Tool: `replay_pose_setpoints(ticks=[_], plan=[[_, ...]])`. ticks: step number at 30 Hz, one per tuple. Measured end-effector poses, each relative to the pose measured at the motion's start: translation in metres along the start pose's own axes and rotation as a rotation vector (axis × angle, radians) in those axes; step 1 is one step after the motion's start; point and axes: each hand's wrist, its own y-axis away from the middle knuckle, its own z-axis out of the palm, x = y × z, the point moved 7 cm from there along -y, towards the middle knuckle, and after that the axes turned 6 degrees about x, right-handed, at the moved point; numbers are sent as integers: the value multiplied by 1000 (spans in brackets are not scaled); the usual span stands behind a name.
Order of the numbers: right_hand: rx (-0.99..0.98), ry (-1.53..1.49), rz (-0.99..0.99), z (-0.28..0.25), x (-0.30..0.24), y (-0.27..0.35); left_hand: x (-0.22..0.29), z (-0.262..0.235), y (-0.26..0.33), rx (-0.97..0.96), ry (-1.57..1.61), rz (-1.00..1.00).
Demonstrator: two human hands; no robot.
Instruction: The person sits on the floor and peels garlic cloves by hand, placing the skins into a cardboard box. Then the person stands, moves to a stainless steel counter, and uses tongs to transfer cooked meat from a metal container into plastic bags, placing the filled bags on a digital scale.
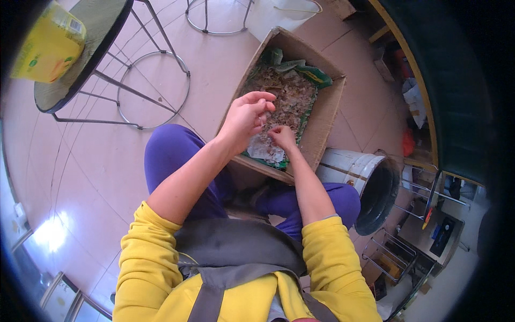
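A cardboard box [328, 107] stands on the tiled floor [209, 80] just in front of the person's purple knees [169, 153], probably so that 2 bent arms can reach in easily. In it lie loose, flaky brown and pale scraps [292, 99], filling the middle and reaching toward the far edge; a green plastic liner [316, 75] shows at the far right corner and along the sides, likely keeping the bits off the cardboard. The left hand [252, 115] hangs over the box's left edge, fingers curled and the thumb near the index finger, a narrow posture; I cannot tell whether anything is between them. The right hand [282, 137] is lower, near the box's near right corner, its fingertips drawn together at the scraps as if for small pieces; what they hold is hidden. A pale sheet [261, 149] lies toward the near edge. A white bucket [348, 163] is beside the right knee, seemingly within reach. A yellow tub [51, 45] rests on the stool [102, 27], near its left edge.
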Motion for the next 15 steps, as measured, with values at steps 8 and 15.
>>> replay_pose_setpoints(ticks=[8,15], plan=[[169,270,-155,35,5,-13,3,0,16,-47,-35,-104],[249,162,-104,44,-5,-16,3,-5,20,-7,-8,-140]])
